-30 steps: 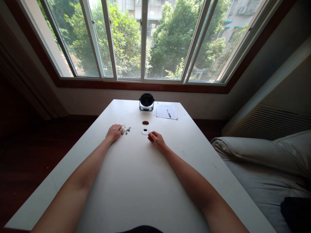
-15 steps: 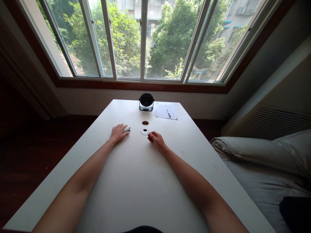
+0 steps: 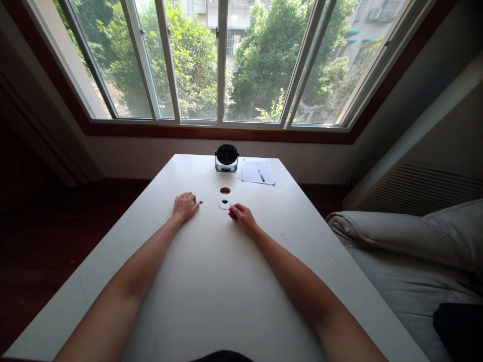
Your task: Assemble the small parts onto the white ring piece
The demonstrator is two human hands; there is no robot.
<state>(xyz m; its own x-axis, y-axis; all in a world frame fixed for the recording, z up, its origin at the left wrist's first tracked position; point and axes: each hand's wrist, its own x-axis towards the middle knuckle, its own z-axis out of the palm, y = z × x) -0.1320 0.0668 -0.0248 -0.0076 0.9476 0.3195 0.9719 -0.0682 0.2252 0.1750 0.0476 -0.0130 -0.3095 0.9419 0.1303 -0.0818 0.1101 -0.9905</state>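
My left hand (image 3: 184, 207) rests on the white table (image 3: 211, 281) with its fingertips at a small cluster of dark metal parts (image 3: 196, 202), which it partly hides. The parts are too small to identify. My right hand (image 3: 242, 217) lies to the right, its fingers curled together. A red speck shows at its fingertips, and I cannot tell whether it is an object. Those fingertips are just right of a white ring with a dark centre (image 3: 224, 204), set in the tabletop. A round brown hole (image 3: 225, 190) lies beyond the ring.
At the far edge of the table stand a small black-and-silver desk fan (image 3: 227, 158) and a printed sheet of paper (image 3: 256, 171) with a pen (image 3: 261, 175) on it. A bed with grey bedding (image 3: 411, 261) lies to the right, below a window.
Fewer small parts show beside my left hand, whose fingers now cover more of the cluster. My right hand has stayed in nearly the same place.
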